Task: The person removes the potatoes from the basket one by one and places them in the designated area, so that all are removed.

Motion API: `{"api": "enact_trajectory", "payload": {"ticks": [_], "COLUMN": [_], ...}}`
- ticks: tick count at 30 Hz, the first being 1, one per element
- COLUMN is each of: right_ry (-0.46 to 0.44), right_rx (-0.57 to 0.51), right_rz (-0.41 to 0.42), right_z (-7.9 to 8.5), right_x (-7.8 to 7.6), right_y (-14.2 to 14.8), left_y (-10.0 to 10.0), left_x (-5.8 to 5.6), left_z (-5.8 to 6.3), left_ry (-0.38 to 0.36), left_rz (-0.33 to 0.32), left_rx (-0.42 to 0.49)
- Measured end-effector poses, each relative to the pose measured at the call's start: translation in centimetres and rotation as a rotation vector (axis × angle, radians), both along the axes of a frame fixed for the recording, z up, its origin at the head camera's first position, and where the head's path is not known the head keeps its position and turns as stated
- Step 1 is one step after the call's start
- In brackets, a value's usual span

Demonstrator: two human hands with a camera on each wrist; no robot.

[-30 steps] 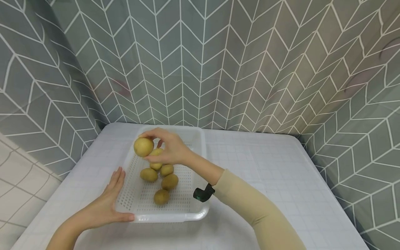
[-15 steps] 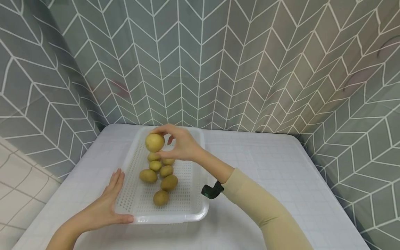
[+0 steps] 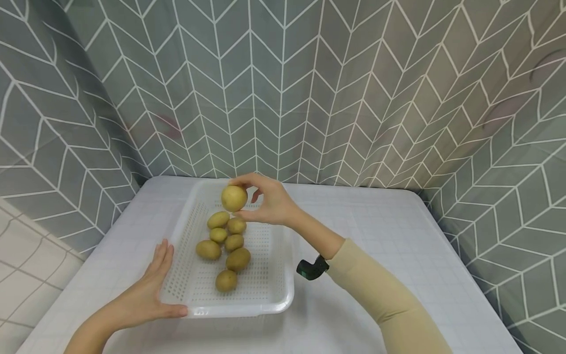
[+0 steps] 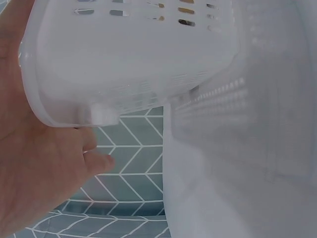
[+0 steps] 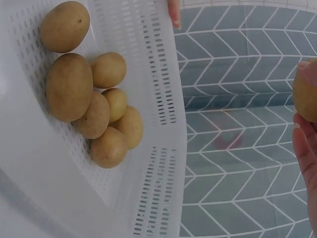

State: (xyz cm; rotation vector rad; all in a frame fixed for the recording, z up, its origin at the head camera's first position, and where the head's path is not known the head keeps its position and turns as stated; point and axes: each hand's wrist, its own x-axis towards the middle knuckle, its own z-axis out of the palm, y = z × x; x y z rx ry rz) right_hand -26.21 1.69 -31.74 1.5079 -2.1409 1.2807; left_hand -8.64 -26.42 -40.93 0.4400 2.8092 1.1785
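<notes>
My right hand pinches a round yellow potato between thumb and fingers, over the far part of a white plastic basket. In the right wrist view this potato is cut off at the right edge. Several more potatoes lie in the basket, including a large oval one and a round one nearest the front. My left hand rests at the basket's front left corner, fingers straight along the side and thumb on the front rim. In the left wrist view the basket wall covers part of that hand.
The basket stands on a table with a white cloth, which stretches away to its right. Grey curtains with white chevron lines surround the table's back and sides. A small black device sits on the right wrist.
My right hand has carried the potato rightward and slightly up across the basket's far part, uncovering potatoes beneath. My left hand stays at the corner.
</notes>
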Motion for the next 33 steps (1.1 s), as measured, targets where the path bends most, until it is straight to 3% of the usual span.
{"api": "enact_trajectory", "payload": {"ticks": [10,27,33], "right_ry": [0.008,0.013,0.019], "right_rx": [-0.009,-0.061,-0.078], "right_rz": [-0.002,-0.038,-0.079], "right_z": [-0.1,-0.2,1.4], "right_x": [-0.2,-0.8,0.3], "right_y": [1.2,4.1,5.5], "left_y": [0.4,0.4,0.3], "left_x": [0.2,0.1,0.1], "left_z": [0.1,-0.2,-0.1], "left_ry": [0.069,0.106,0.107], "left_rz": [0.010,0.005,0.007], "left_rx": [-0.111,-0.103,-0.098]}}
